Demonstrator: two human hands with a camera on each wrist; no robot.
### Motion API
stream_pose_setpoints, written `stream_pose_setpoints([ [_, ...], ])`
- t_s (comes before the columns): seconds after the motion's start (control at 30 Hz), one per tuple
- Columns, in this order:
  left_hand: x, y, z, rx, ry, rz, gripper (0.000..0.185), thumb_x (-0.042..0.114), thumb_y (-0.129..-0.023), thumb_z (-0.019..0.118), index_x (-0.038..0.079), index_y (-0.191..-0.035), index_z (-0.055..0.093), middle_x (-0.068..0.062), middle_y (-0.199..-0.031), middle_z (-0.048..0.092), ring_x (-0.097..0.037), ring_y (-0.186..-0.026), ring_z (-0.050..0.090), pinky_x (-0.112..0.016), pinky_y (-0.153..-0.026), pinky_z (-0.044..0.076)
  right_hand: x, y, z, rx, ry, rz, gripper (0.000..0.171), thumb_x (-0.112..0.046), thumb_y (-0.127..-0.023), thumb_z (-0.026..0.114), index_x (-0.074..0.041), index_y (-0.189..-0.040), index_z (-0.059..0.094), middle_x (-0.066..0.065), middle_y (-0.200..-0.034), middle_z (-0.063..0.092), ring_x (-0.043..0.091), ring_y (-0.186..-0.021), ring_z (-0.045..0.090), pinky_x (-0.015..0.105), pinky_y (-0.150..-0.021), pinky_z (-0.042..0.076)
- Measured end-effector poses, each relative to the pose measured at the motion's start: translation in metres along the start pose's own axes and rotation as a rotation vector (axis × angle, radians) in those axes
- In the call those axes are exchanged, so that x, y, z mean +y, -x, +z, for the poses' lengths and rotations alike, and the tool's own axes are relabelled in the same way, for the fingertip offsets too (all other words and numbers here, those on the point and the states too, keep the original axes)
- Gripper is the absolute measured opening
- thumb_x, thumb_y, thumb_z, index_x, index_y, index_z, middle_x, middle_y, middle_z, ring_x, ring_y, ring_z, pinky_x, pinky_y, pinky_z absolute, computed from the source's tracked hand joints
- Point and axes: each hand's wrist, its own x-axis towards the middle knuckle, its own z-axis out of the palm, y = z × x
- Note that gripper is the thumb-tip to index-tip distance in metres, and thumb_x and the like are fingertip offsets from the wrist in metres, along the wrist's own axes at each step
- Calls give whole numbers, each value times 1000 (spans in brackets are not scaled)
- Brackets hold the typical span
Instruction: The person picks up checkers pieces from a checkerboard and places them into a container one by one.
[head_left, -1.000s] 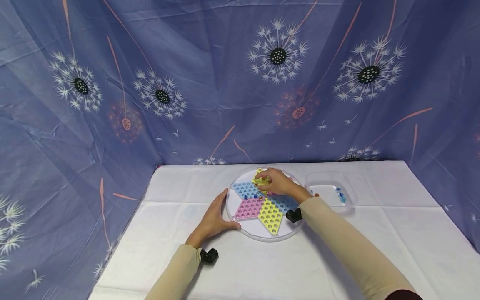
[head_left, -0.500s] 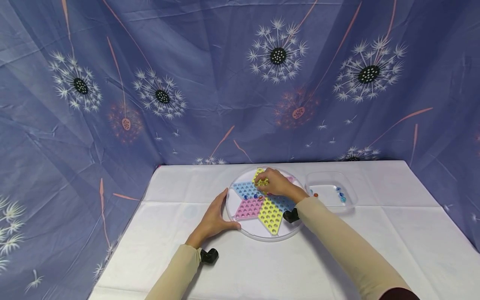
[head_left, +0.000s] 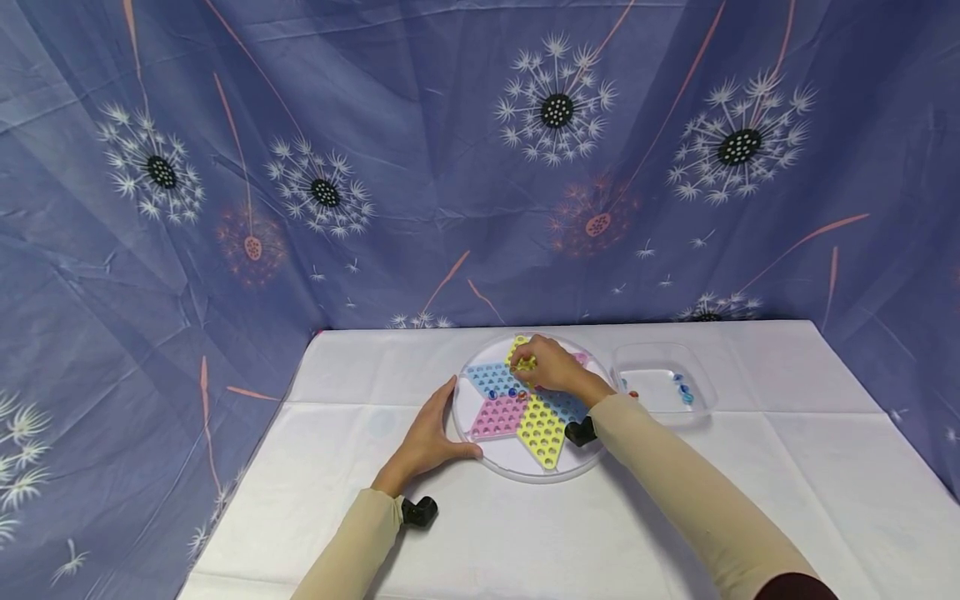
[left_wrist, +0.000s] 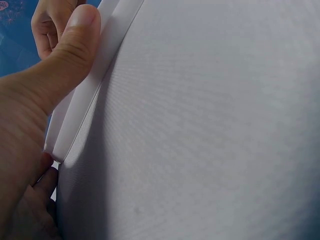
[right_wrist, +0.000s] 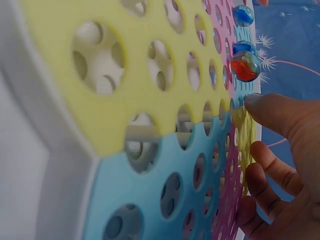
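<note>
- Our left hand (head_left: 427, 437) braces the round marble board (head_left: 525, 467) at its left rim, thumb pressed on the edge, fingers relaxed.
- Board sits mid-table (head_left: 750, 450), toward the far edge.
- Our right hand (head_left: 551, 367) has its fingers curled at the far yellow point; whether they pinch a marble we cannot tell.
- Step looks like seating a marble; next needs a precise hole drop.

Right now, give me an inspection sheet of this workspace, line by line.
Surface: table under a white cloth, creased.
Job's things: round Chinese checkers board with yellow, blue and pink hole fields; a few glass marbles sit in holes near its middle.
Clutter: clear plastic tub right of the board, a few marbles inside.
Hands: left hand rests against the board's left rim, thumb on the edge; right hand is over the far yellow field, fingertips on the board; whether it holds a marble cannot be told.
Cables: nothing seen.
Surroundings: blue dandelion-print cloth hung behind and at both sides.
</note>
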Motion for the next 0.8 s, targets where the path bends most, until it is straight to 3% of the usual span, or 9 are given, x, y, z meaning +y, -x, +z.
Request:
stream_pose_setpoints([
  [0.23, 0, 0, 1, 5, 1, 6, 134, 44, -63, 99, 10, -165, 19, -12, -168, 27, -32, -154, 24, -47, -126, 22, -2, 0, -1, 9, 12, 8, 9, -11, -92, 77, -11, -101, 80, 1, -94, 70, 16, -77, 55, 40, -79, 49],
  [0.5, 0, -1, 0, 4, 1, 3, 135, 45, -63, 99, 10, -165, 18, -11, -168, 26, -31, -154, 23, -46, -126, 21, -6, 0, -2, 1, -5, 12, 10, -9, -92, 76, -9, -102, 79, 1, -89, 71, 13, -62, 52, 36, -71, 47],
  [0.8, 1, 1, 0, 4, -3, 2, 134, 44, -63, 99, 11, -165, 19, -10, -168, 26, -31, -154, 23, -47, -126, 22, -6, 2, -2, 4, 17, 18, 9, -11, -93, 76, -10, -101, 80, 4, -96, 70, 19, -77, 55, 40, -76, 49],
])
